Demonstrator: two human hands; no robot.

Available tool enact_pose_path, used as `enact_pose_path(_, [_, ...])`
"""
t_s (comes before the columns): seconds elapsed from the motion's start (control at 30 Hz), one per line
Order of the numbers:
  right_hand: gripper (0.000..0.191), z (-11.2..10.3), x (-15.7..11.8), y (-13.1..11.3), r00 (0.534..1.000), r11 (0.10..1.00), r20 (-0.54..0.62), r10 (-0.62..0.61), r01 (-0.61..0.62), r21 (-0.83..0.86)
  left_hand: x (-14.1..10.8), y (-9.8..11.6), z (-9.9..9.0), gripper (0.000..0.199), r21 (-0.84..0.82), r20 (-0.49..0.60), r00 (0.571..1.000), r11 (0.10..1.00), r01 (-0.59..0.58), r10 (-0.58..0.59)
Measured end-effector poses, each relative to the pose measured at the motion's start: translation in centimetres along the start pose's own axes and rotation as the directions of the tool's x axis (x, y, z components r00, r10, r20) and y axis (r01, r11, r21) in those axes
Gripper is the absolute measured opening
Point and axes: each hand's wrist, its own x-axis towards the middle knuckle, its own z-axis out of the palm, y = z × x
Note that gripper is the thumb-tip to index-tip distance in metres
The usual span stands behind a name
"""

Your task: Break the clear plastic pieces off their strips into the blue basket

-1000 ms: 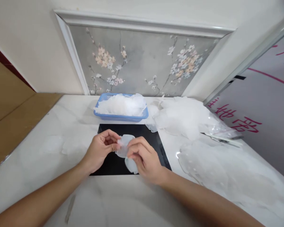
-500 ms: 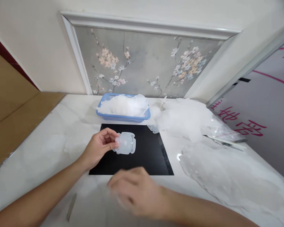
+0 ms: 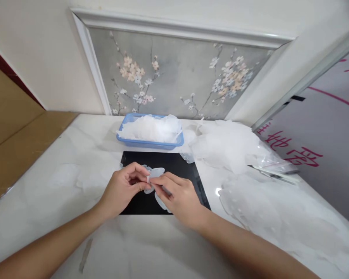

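Over a black mat (image 3: pixel 133 203), my left hand (image 3: pixel 126 186) pinches the edge of a translucent white plastic piece (image 3: pixel 157 172). My right hand (image 3: pixel 177 193) meets it there, its fingertips closed on the same piece beside the left fingertips. Part of a translucent sheet (image 3: pixel 162 201) shows below the right fingers; whether it belongs to the same piece cannot be told. The fingers hide much of what is held. Behind the mat stands a blue basket (image 3: pixel 149 144) heaped with white translucent pieces (image 3: pixel 151 128).
A big heap of white pieces (image 3: pixel 223 143) lies right of the basket, with a clear bag (image 3: pixel 272 157) beside it. More translucent sheets (image 3: pixel 279 217) spread at the right. Cardboard (image 3: pixel 26 147) borders the left side, and a wall with a floral panel (image 3: pixel 174 73) rises behind.
My right hand has moved up and forward from the table's near side to meet my left hand and grip the piece. The piece, earlier seen flat and broad, is now turned and partly covered.
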Motion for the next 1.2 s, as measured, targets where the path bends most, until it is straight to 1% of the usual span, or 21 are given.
enact_pose_path(0.13, [0.02, 0.2, 0.0, 0.1, 0.999, 0.996, -0.009, -0.037, 0.036, -0.079, -0.2, 0.1, 0.4, 0.014, 0.014, -0.007, 1.0, 1.0, -0.023, 0.023])
enact_pose_path(0.2, [0.021, 0.3, 0.1, 0.3, 0.999, 0.998, -0.022, -0.023, 0.022, -0.065, -0.1, 0.1, 0.4, 0.014, 0.012, -0.007, 0.999, 0.999, -0.043, 0.043])
enact_pose_path(0.23, [0.02, 0.3, 0.2, 0.3, 1.0, 1.0, -0.024, 0.017, -0.018, -0.022, 0.0, 0.1, 0.4, 0.015, 0.005, -0.003, 0.999, 0.999, -0.047, 0.047])
enact_pose_path(0.3, [0.016, 0.1, 0.5, 0.4, 0.985, 0.977, 0.005, 0.171, -0.17, 0.125, 0.1, 0.2, 0.3, 0.016, -0.023, 0.009, 0.999, 0.999, -0.049, 0.05])
enact_pose_path(0.33, [0.013, -0.1, 0.8, 0.4, 0.963, 0.941, 0.036, 0.267, -0.268, 0.208, 0.2, 0.2, 0.3, 0.017, -0.044, 0.019, 0.999, 0.998, -0.05, 0.051])
enact_pose_path(0.4, [0.007, -0.7, 1.2, 0.2, 0.899, 0.832, 0.11, 0.424, -0.435, 0.344, 0.4, 0.1, 0.1, 0.019, -0.088, 0.036, 0.998, 0.995, -0.046, 0.049])
enact_pose_path(0.43, [0.008, -1.1, 1.4, 0.1, 0.873, 0.782, 0.141, 0.467, -0.482, 0.396, 0.4, 0.1, 0.0, 0.021, -0.104, 0.041, 0.998, 0.994, -0.043, 0.048])
enact_pose_path(0.47, [0.013, -1.5, 1.5, -0.2, 0.862, 0.746, 0.172, 0.477, -0.501, 0.439, 0.5, 0.0, 0.0, 0.023, -0.115, 0.044, 0.998, 0.992, -0.043, 0.048])
enact_pose_path(0.5, [0.018, -1.8, 1.5, -0.5, 0.866, 0.728, 0.221, 0.448, -0.497, 0.471, 0.5, -0.1, -0.1, 0.025, -0.123, 0.048, 0.998, 0.991, -0.043, 0.049])
enact_pose_path(0.53, [0.022, -2.1, 1.4, -1.0, 0.881, 0.73, 0.284, 0.378, -0.472, 0.493, 0.6, -0.3, -0.2, 0.025, -0.13, 0.054, 0.997, 0.99, -0.046, 0.053])
enact_pose_path(0.57, [0.024, -2.3, 1.1, -1.6, 0.894, 0.752, 0.356, 0.271, -0.428, 0.502, 0.7, -0.4, -0.2, 0.024, -0.137, 0.064, 0.997, 0.99, -0.045, 0.054])
enact_pose_path(0.6, [0.022, -2.3, 0.7, -2.2, 0.893, 0.79, 0.43, 0.134, -0.358, 0.498, 0.8, -0.6, -0.3, 0.023, -0.143, 0.071, 0.996, 0.989, -0.042, 0.052])
enact_pose_path(0.63, [0.018, -2.3, 0.2, -2.8, 0.868, 0.833, 0.496, -0.019, -0.26, 0.488, 0.9, -0.7, -0.4, 0.023, -0.148, 0.073, 0.996, 0.988, -0.036, 0.048])
enact_pose_path(0.67, [0.016, -2.2, -0.4, -3.5, 0.822, 0.868, 0.546, -0.161, -0.145, 0.475, 0.9, -0.8, -0.4, 0.023, -0.154, 0.066, 0.997, 0.988, -0.029, 0.04])
enact_pose_path(0.7, [0.017, -1.9, -1.0, -4.1, 0.769, 0.887, 0.579, -0.272, -0.032, 0.46, 1.0, -0.9, -0.5, 0.024, -0.161, 0.054, 0.998, 0.987, -0.021, 0.03])
enact_pose_path(0.73, [0.017, -1.6, -1.7, -4.7, 0.723, 0.893, 0.598, -0.346, 0.058, 0.446, 1.1, -1.0, -0.6, 0.025, -0.17, 0.038, 0.999, 0.985, -0.012, 0.019])
enact_pose_path(0.8, [0.014, -0.9, -2.8, -5.5, 0.667, 0.89, 0.616, -0.419, 0.169, 0.423, 1.2, -1.0, -0.7, 0.024, -0.193, 0.012, 1.0, 0.981, 0.006, -0.004])
enact_pose_path(0.9, [0.012, -0.1, -3.8, -5.9, 0.63, 0.887, 0.632, -0.451, 0.236, 0.397, 1.3, -0.9, -0.8, 0.025, -0.239, -0.008, 0.999, 0.97, 0.045, -0.048])
enact_pose_path(0.97, [0.014, 0.3, -3.9, -5.9, 0.641, 0.901, 0.641, -0.421, 0.216, 0.376, 1.4, -0.9, -0.9, 0.028, -0.28, -0.022, 0.997, 0.958, 0.066, -0.075])
enact_pose_path(1.07, [0.011, 0.5, -4.1, -5.7, 0.684, 0.917, 0.624, -0.378, 0.183, 0.356, 1.6, -0.9, -0.9, 0.035, -0.344, -0.032, 0.994, 0.935, 0.089, -0.106])
enact_pose_path(1.2, [0.017, 0.7, -4.6, -5.5, 0.669, 0.875, 0.571, -0.476, 0.297, 0.382, 1.7, -1.0, -0.9, 0.038, -0.374, -0.032, 0.992, 0.922, 0.103, -0.123])
